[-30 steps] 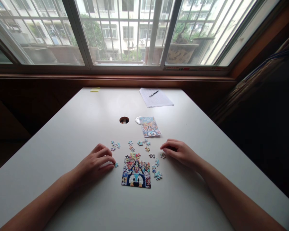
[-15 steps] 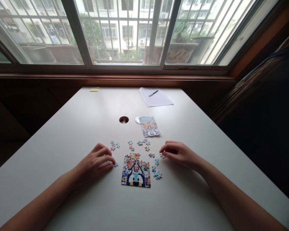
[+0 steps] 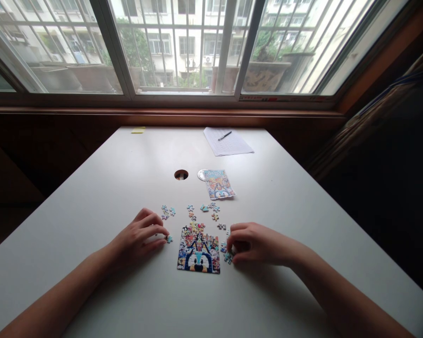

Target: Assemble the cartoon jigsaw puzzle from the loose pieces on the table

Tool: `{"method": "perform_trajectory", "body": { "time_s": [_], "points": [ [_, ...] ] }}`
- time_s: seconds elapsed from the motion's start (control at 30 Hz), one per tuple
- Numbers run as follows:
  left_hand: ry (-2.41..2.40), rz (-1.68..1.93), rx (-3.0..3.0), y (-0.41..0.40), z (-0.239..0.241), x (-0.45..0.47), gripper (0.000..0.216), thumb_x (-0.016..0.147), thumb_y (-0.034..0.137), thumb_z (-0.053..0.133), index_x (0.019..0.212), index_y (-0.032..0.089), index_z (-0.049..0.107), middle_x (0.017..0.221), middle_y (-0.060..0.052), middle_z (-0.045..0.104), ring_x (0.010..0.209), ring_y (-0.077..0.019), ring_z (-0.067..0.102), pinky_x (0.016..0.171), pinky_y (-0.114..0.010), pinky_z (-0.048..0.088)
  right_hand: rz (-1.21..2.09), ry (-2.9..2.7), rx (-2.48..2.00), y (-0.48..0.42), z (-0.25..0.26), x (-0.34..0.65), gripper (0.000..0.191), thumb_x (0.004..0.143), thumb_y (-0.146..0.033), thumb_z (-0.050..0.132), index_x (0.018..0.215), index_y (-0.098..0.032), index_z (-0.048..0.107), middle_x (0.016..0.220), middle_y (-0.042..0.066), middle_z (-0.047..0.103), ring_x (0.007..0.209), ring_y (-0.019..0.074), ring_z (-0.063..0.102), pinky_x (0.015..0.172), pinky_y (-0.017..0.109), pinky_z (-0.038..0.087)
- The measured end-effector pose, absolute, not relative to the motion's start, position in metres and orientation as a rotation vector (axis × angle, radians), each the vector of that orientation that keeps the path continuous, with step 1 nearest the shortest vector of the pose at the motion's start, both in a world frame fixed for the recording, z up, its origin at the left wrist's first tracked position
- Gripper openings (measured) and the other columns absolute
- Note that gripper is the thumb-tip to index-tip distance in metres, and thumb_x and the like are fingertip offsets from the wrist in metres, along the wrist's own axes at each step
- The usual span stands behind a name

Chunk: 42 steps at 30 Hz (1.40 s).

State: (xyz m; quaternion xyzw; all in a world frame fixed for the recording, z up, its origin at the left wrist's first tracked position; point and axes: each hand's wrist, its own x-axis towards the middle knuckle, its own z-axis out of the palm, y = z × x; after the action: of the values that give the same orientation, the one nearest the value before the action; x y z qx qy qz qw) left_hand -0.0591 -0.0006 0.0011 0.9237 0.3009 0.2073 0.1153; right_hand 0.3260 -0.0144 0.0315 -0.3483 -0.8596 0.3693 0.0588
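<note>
A partly assembled jigsaw puzzle (image 3: 199,253) lies on the white table, showing a blue cartoon dog face, with an uneven top edge. To its left, my left hand (image 3: 144,232) rests with bent fingers, thumb and index tips closed at a small blue puzzle piece (image 3: 169,239). At the puzzle's right side, my right hand (image 3: 255,241) is curled down, its thumb and fingertips at a cluster of light-blue puzzle pieces (image 3: 227,257). That hand partly covers the pieces there. Several loose puzzle pieces (image 3: 191,216) lie scattered beyond the puzzle's top edge.
Farther back lies a picture card (image 3: 219,184) of the same design, overlapping a round silvery disc (image 3: 201,175). Left of it is a round hole (image 3: 181,175) in the table. Paper sheets (image 3: 229,145) with a pen (image 3: 224,136) and yellow sticky notes (image 3: 138,130) lie near the window.
My right hand has moved nearer to me and slightly left, from a piece at the upper right to the light-blue cluster beside the puzzle. My left hand has stayed almost still.
</note>
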Motion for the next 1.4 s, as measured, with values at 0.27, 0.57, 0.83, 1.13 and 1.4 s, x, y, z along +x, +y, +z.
{"method": "perform_trajectory", "body": {
  "time_s": [0.27,0.57,0.83,1.13,1.4],
  "points": [
    [0.876,0.600,2.699,0.001,0.002,-0.060,0.015,0.094,0.024,0.063,0.108,0.024,0.068,0.102,-0.006,0.063,0.100,-0.0209,0.051,0.089,-0.033,0.046,1.223,-2.537,-1.054,-0.011,0.030,0.331,0.013,0.084,-0.035,0.075,0.087,-0.023,0.072,0.089,0.002,0.066,0.079,0.0153,0.061,0.066,0.023,0.046],
    [0.869,0.638,2.691,0.003,0.001,-0.063,0.014,0.094,0.023,0.064,0.107,0.023,0.068,0.102,-0.007,0.062,0.101,-0.0213,0.050,0.089,-0.034,0.046,1.333,-2.450,-1.089,-0.006,0.031,0.340,0.021,0.085,-0.038,0.073,0.101,-0.024,0.074,0.090,0.002,0.066,0.076,0.0145,0.061,0.067,0.024,0.048],
    [0.911,0.794,2.692,0.007,0.000,-0.069,0.012,0.093,0.019,0.062,0.103,0.023,0.068,0.097,-0.006,0.064,0.096,-0.0203,0.053,0.085,-0.033,0.046,1.283,-2.288,-1.173,0.003,0.031,0.352,0.020,0.090,-0.039,0.066,0.095,-0.021,0.074,0.092,0.005,0.068,0.079,0.0169,0.061,0.070,0.027,0.049],
    [1.131,0.951,2.666,0.013,-0.004,-0.075,0.018,0.094,0.019,0.060,0.110,0.023,0.068,0.100,-0.005,0.065,0.096,-0.0208,0.053,0.087,-0.035,0.045,0.801,-2.288,-1.213,0.005,0.009,0.344,0.026,0.099,-0.036,0.051,0.109,-0.022,0.071,0.096,0.007,0.067,0.072,0.0146,0.059,0.066,0.028,0.047],
    [1.223,0.951,2.635,0.014,-0.004,-0.073,0.021,0.095,0.021,0.058,0.114,0.023,0.067,0.103,-0.005,0.064,0.098,-0.0211,0.053,0.090,-0.036,0.045,0.449,-2.459,-1.261,-0.003,0.000,0.328,0.036,0.102,-0.034,0.045,0.135,-0.028,0.058,0.109,0.010,0.060,0.089,0.0209,0.062,0.080,0.036,0.052]
  ]
}}
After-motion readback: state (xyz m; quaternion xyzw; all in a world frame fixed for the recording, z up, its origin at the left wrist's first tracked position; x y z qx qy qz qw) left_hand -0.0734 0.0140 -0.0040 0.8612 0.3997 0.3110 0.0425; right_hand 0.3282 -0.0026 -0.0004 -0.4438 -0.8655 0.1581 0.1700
